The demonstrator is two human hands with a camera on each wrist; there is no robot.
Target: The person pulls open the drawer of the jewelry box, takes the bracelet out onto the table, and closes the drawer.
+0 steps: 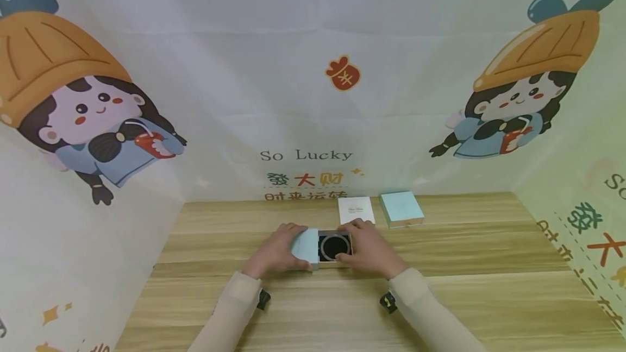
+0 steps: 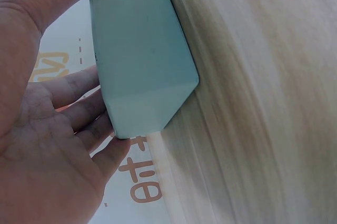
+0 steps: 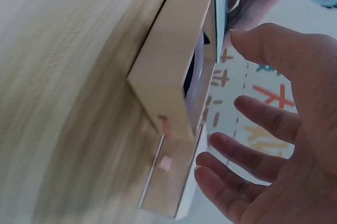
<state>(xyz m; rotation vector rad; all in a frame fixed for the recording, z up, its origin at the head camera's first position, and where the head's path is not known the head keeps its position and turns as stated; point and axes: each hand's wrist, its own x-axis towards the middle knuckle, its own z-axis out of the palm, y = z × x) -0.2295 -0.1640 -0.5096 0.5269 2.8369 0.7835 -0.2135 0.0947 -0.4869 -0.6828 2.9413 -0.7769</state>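
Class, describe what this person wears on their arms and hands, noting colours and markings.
The left sleeve and right sleeve are long and cream. The left hand and right hand show no gloves or rings. A small black device sits by the left wrist; a second device, with a yellow marking, by the right.

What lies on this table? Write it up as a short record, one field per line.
Left hand: grips the light-blue rectangular box sleeve
Right hand: at the outer end of the beige rectangular drawer; contact unclear
Drawer position: partly out of the sleeve
Contents: pale ring-shaped piece against a black lining
Beyond the hands: square white printed card, with a light-blue square box right of it
Surface: wood-grain table
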